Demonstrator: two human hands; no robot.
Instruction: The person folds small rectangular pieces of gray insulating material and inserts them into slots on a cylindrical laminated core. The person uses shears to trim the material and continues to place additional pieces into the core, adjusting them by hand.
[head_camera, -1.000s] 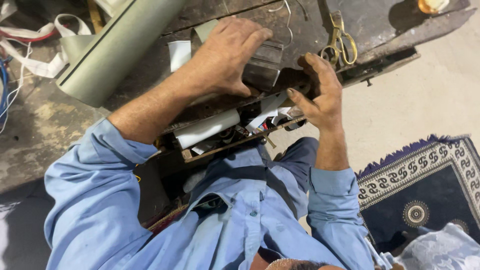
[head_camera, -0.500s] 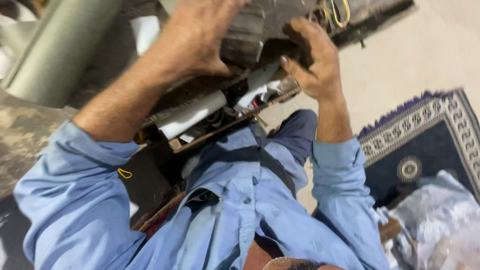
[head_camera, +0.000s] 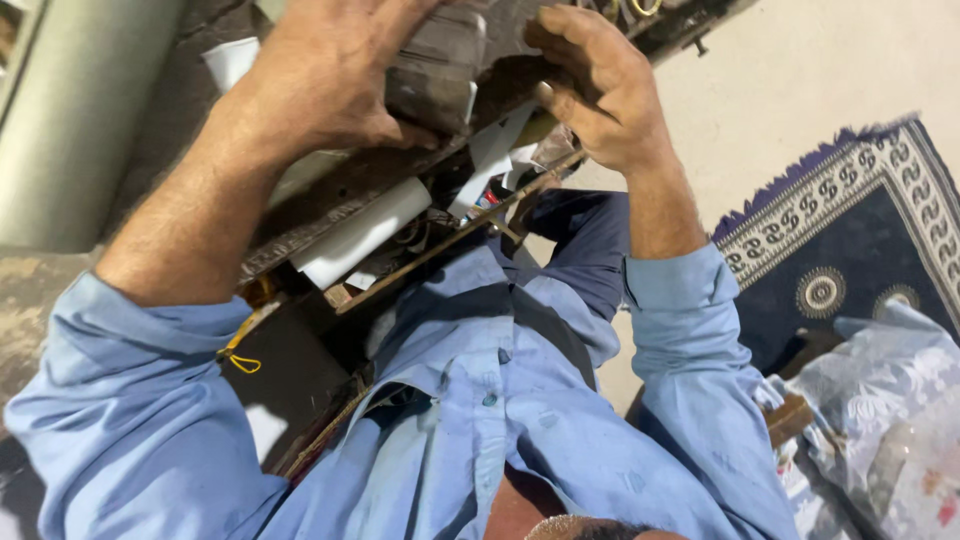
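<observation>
My left hand lies over a grey metal block on a dark wooden workbench, fingers wrapped over its top and side. My right hand curls its fingers around the bench's front edge just right of the block, thumb pointing at it. Whether the right hand grips anything besides the edge is hidden. Both arms wear light blue sleeves. Under the bench top an open drawer holds a white paper roll and small odds and ends.
A large pale green tube lies on the bench at the left. A dark blue patterned rug covers the pale floor at the right. A crumpled plastic bag sits at the lower right beside my knee.
The view has tipped down and moved closer, so the hands and block now sit at the top edge. The scissors on the bench have almost left the picture. Both hands keep their places.
</observation>
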